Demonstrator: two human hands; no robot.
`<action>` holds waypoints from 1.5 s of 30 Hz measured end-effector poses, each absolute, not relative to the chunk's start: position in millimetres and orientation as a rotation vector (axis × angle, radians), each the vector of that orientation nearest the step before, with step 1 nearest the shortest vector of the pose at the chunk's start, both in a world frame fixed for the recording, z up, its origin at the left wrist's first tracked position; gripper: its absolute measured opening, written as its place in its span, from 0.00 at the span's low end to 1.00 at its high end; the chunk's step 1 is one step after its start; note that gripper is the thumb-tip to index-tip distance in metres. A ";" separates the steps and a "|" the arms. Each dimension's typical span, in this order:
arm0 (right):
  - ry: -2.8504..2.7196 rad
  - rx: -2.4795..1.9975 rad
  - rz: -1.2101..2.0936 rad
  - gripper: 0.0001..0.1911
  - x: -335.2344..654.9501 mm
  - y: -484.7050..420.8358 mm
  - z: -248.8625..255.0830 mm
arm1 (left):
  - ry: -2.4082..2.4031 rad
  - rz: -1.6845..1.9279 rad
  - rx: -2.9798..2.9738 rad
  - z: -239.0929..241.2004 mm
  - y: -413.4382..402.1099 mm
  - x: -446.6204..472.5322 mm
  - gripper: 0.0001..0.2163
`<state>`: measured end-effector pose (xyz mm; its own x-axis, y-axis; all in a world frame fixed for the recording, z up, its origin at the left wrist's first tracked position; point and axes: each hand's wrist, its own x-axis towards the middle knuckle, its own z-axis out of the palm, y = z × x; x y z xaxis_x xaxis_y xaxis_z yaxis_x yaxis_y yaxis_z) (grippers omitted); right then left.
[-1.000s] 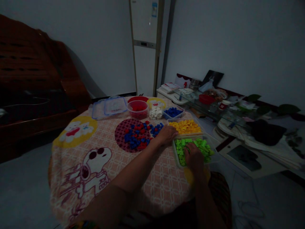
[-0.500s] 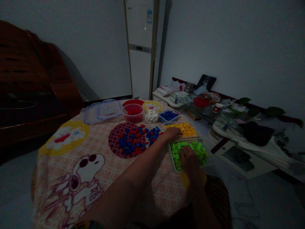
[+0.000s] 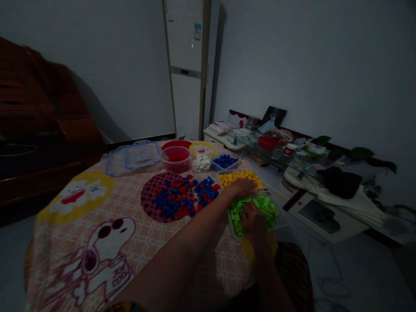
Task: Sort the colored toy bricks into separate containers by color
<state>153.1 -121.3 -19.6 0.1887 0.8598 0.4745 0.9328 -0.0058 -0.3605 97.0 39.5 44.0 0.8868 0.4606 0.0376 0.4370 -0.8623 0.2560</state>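
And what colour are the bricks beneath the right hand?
The bricks are bright green, best seen in the head view.

The left hand (image 3: 244,187), which begins at the left near corner of the rectangular clear plastic box of yellow bricks (image 3: 224,178), now lies farther right, across its near edge, with the fingers over the front yellow bricks. It has come closer to the right hand (image 3: 255,221). The left forearm (image 3: 195,236) follows to the right, uncovering more of the loose blue and red plastic bricks (image 3: 206,190) at the right end of their scatter. The view itself swings right and tilts up: the tall white cabinet-shaped appliance (image 3: 186,99) sits lower and farther left, showing more of its upper part, and less of the carved reddish-brown wooden seat (image 3: 76,132) remains in sight.
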 end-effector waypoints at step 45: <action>-1.662 -1.937 -0.095 0.12 150.1 -116.5 -21.0 | 0.847 0.076 2.785 37.3 44.1 94.6 0.28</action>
